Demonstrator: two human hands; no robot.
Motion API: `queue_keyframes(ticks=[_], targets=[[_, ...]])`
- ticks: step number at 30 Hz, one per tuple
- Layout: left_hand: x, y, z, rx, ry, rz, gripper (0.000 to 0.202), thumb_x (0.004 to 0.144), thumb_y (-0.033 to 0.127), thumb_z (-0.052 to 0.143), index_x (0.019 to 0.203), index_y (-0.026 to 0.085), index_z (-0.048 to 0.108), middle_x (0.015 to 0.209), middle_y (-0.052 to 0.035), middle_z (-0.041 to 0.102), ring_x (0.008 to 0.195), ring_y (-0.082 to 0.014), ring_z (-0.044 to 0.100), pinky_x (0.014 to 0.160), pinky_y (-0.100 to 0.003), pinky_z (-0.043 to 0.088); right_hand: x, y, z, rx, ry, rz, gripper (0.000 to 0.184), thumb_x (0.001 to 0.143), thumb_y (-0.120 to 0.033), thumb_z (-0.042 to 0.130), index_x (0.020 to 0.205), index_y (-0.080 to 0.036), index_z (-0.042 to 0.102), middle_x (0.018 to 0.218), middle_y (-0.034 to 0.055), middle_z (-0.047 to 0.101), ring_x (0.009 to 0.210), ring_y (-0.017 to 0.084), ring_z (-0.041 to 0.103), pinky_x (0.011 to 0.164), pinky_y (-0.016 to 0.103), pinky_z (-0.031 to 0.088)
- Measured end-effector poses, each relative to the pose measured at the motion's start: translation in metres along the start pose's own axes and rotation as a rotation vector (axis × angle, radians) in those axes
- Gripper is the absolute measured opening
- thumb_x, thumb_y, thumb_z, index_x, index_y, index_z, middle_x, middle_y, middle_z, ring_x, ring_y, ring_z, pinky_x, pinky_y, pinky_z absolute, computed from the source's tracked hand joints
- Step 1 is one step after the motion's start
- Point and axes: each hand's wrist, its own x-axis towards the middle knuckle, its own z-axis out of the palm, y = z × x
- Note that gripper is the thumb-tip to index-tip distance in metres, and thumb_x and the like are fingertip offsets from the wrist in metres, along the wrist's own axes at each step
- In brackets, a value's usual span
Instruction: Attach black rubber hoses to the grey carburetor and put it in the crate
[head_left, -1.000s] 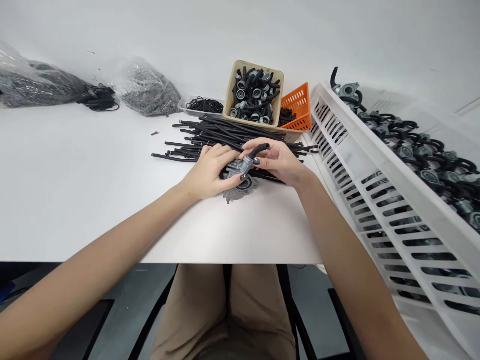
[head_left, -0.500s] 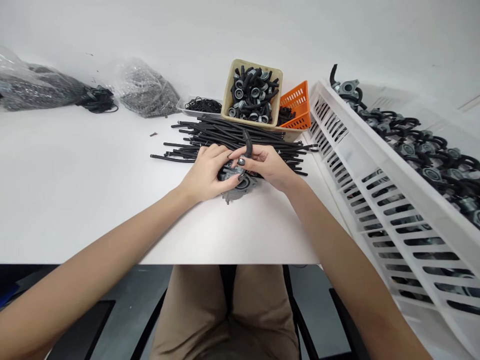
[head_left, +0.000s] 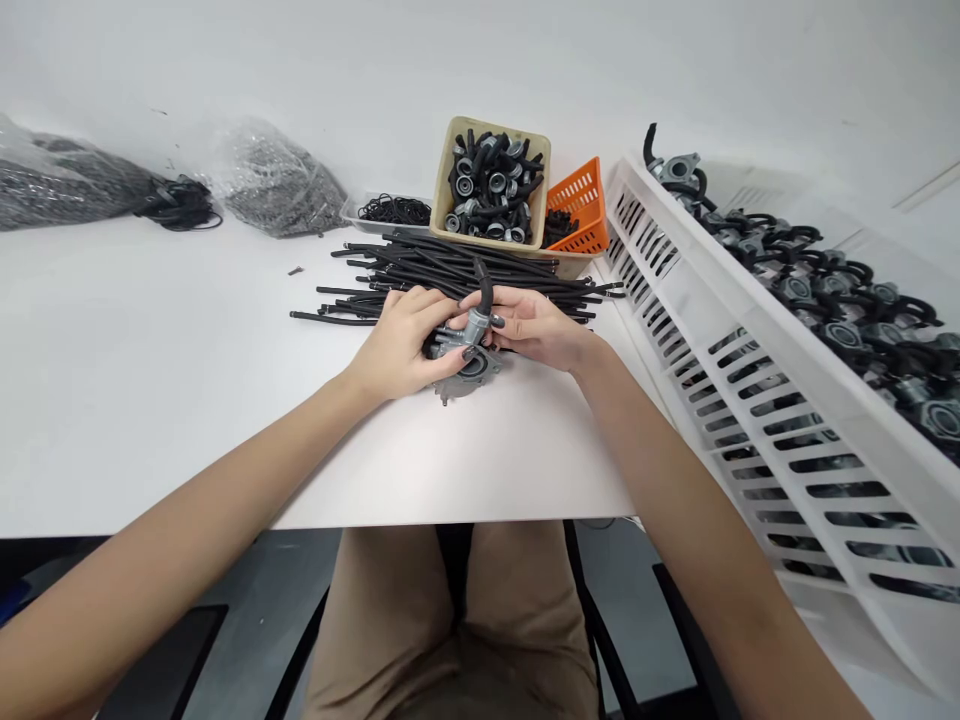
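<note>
The front edge of the bench (head_left: 187,440) runs well apart from the metal carburetor body (head_left: 480,372), with white surface between them. More surface stretches wide to the left of the left hand (head_left: 405,345); on the other side, the slatted wall of the white crate (head_left: 705,285) bounds the space near the right forearm. Just beyond the hands, black tubes (head_left: 427,262) lie crosswise in front of the beige bin (head_left: 442,180).

The carburetor body sits on the bench, its round opening facing up toward the person. The black elbow hose (head_left: 486,290) rises from its metal cap (head_left: 475,324) and points away, tip bent slightly left. Fingers hide the body's long axis. The left grip clamps the body, thumb in front; the right grip pinches around the cap.
</note>
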Motion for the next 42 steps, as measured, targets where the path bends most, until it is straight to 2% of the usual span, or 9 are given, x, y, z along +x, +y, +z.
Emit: queue_keyframes(ticks=[5,8,11,16,20,24,29,34,42], targets=[[0.000,0.001,-0.001,-0.002,-0.010,-0.009,0.043,0.084,0.053,0.046,0.107,0.020,0.062,0.096,-0.0074,0.063,0.090,-0.0265,0.053,0.079,-0.040,0.033,0.001,-0.001,0.004,-0.073,0.035,-0.009,0.047,0.080,-0.034,0.075,0.122,-0.019,0.061,0.105,0.0053,0.071,0.087,0.012,0.064,0.074,0.021,0.051],[0.000,0.002,-0.001,-0.010,-0.020,-0.034,0.044,0.084,0.053,0.046,0.110,0.020,0.061,0.097,-0.0075,0.063,0.091,-0.0265,0.053,0.079,-0.040,0.033,0.005,0.001,0.010,-0.135,0.077,-0.049,0.045,0.077,-0.036,0.077,0.117,-0.018,0.064,0.102,0.0049,0.070,0.089,0.013,0.065,0.077,0.023,0.051],[0.000,0.002,-0.001,-0.007,-0.022,-0.043,0.044,0.084,0.054,0.045,0.104,0.019,0.061,0.094,-0.0075,0.062,0.091,-0.0267,0.052,0.080,-0.040,0.034,0.009,0.003,0.016,-0.161,0.116,-0.084,0.040,0.075,-0.038,0.079,0.106,-0.016,0.068,0.096,0.0036,0.070,0.089,0.014,0.064,0.081,0.025,0.052],[0.001,0.002,-0.001,-0.012,-0.013,-0.025,0.039,0.084,0.055,0.044,0.092,0.020,0.059,0.088,-0.0067,0.061,0.088,-0.0263,0.052,0.080,-0.041,0.034,0.007,0.001,0.016,-0.101,0.123,-0.051,0.033,0.074,-0.037,0.079,0.097,-0.017,0.068,0.090,0.0026,0.070,0.083,0.012,0.063,0.074,0.022,0.051],[0.001,0.004,-0.002,-0.012,-0.010,-0.021,0.041,0.083,0.055,0.046,0.099,0.021,0.060,0.091,-0.0073,0.062,0.089,-0.0267,0.053,0.080,-0.041,0.034,0.004,-0.002,0.011,-0.009,0.094,0.002,0.030,0.075,-0.035,0.078,0.094,-0.015,0.066,0.090,0.0041,0.070,0.075,0.011,0.061,0.071,0.022,0.050],[0.001,0.004,-0.003,-0.023,-0.009,-0.007,0.043,0.083,0.054,0.047,0.107,0.021,0.061,0.096,-0.0075,0.064,0.091,-0.0268,0.054,0.081,-0.041,0.034,0.002,-0.003,0.007,0.061,0.102,0.049,0.033,0.068,-0.032,0.082,0.088,-0.016,0.061,0.085,0.0026,0.070,0.070,0.011,0.060,0.071,0.023,0.051],[0.000,0.003,-0.002,-0.007,-0.007,0.007,0.042,0.082,0.054,0.047,0.103,0.020,0.060,0.095,-0.0076,0.064,0.089,-0.0265,0.053,0.080,-0.041,0.034,0.003,-0.001,0.007,0.035,0.055,0.035,0.036,0.072,-0.034,0.081,0.094,-0.017,0.058,0.093,0.0043,0.071,0.074,0.011,0.063,0.073,0.023,0.051],[0.000,0.003,-0.001,0.021,0.008,0.006,0.034,0.081,0.053,0.048,0.086,0.020,0.054,0.086,-0.0069,0.059,0.085,-0.0258,0.052,0.077,-0.041,0.034,0.004,0.000,0.011,-0.049,0.049,0.009,0.041,0.075,-0.036,0.079,0.106,-0.018,0.061,0.095,0.0040,0.070,0.082,0.012,0.065,0.075,0.022,0.051],[0.001,0.005,-0.003,0.009,-0.007,-0.008,0.033,0.080,0.051,0.050,0.092,0.021,0.055,0.088,-0.0058,0.060,0.086,-0.0256,0.051,0.079,-0.040,0.034,0.007,0.000,0.016,-0.112,0.087,-0.033,0.032,0.073,-0.034,0.080,0.096,-0.018,0.067,0.092,0.0029,0.069,0.087,0.013,0.064,0.074,0.023,0.052]])
